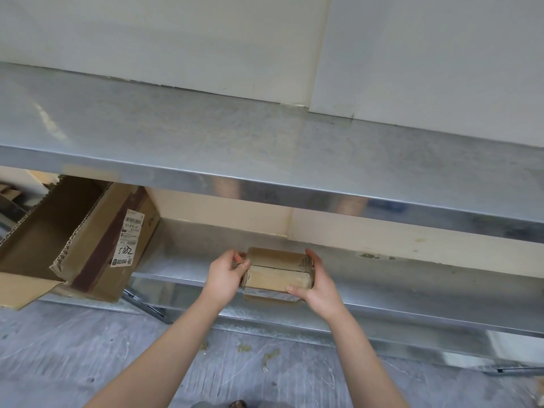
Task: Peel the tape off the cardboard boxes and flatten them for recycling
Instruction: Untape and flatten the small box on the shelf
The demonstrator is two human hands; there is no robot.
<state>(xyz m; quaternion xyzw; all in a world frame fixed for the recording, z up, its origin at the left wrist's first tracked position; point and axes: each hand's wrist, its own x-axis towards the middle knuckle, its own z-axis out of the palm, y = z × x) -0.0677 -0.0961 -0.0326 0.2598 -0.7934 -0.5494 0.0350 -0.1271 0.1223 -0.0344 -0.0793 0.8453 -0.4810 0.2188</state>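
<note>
I'm holding the small cardboard box (278,270) between both hands, right at the front edge of the lower metal shelf (412,293). My right hand (316,282) wraps its right end, thumb on the near face. My left hand (225,275) pinches the left end, fingertips curled on the edge. The upper shelf (265,136) overhangs above. Well off to my left sits a big open carton (73,240) with a white label (128,238).

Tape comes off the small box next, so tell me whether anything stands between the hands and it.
Nothing visible does. The left hand holds the left end of the small cardboard box and the right hand grips its right end. The large open cardboard box lies apart, to the left.
</note>
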